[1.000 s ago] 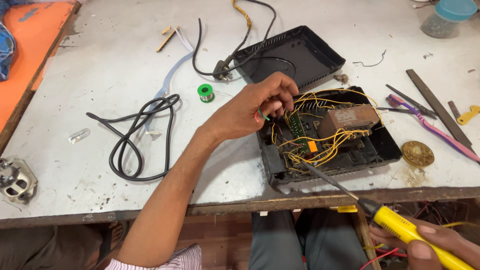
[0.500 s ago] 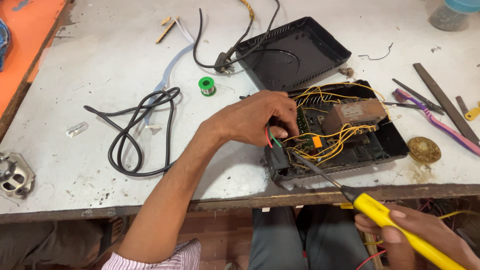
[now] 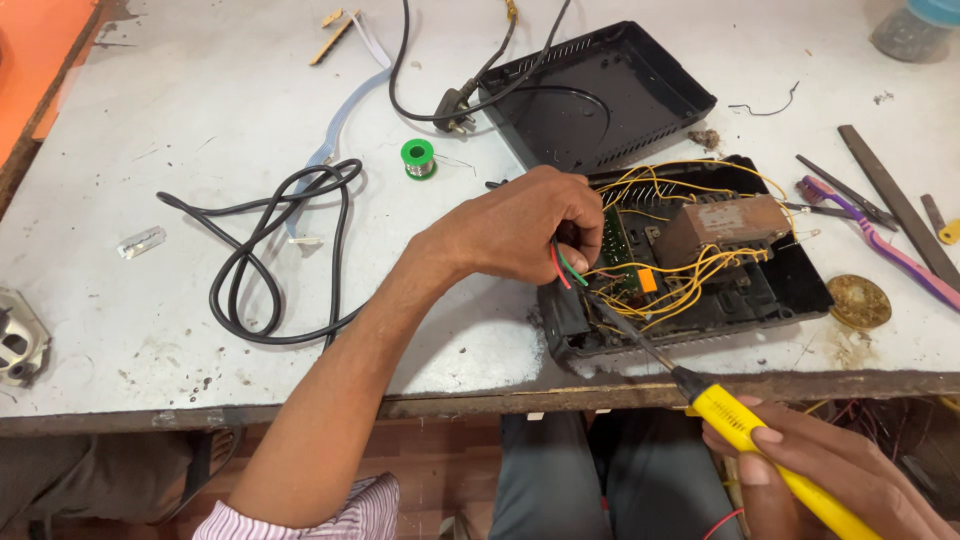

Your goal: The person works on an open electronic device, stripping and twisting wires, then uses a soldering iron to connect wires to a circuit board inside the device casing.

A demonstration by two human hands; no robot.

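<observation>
Compared with a second ago, the left hand [image 3: 520, 225] is sitting lower over the opened black plastic device base [image 3: 790, 290], and the soldering iron [image 3: 760, 440] is reaching further in, its metal tip now lying beside the green circuit board [image 3: 612, 245] inside that base. Left fingers are pinching together on a red and a green wire [image 3: 565, 268] at the base's near-left corner. The right hand [image 3: 850, 470], below the base's front edge, is wrapping closed around the iron's yellow handle. Work looks midway by my reading: the ribbed black cover [image 3: 590, 100] is already lying off behind the base, exposing tangled yellow wiring [image 3: 700, 270] and a brown block transformer [image 3: 735, 225], while the pinched wires are hanging unattached. A green solder spool [image 3: 418, 156] is resting left of the base.
</observation>
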